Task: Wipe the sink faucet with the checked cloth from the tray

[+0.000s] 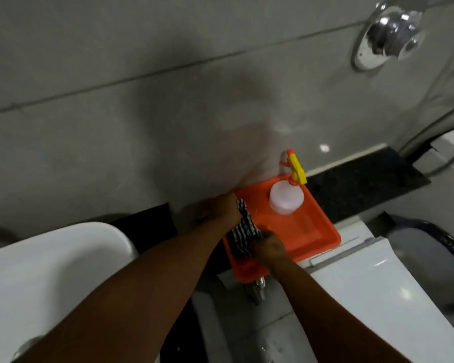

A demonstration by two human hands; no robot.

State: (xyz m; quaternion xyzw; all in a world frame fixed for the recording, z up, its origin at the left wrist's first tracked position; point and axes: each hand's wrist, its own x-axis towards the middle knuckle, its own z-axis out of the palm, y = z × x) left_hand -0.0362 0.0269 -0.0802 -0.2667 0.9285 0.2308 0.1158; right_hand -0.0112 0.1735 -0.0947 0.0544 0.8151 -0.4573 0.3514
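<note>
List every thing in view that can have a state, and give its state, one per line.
checked cloth: bunched in the tray, gripped at both ends.
orange tray: flat on the ledge, holding the cloth and bottle.
spray bottle: upright in the tray's far corner, untouched.
left hand: closed on the cloth's far end.
right hand: closed on the cloth's near end.
white sink: basin looks dry.
</note>
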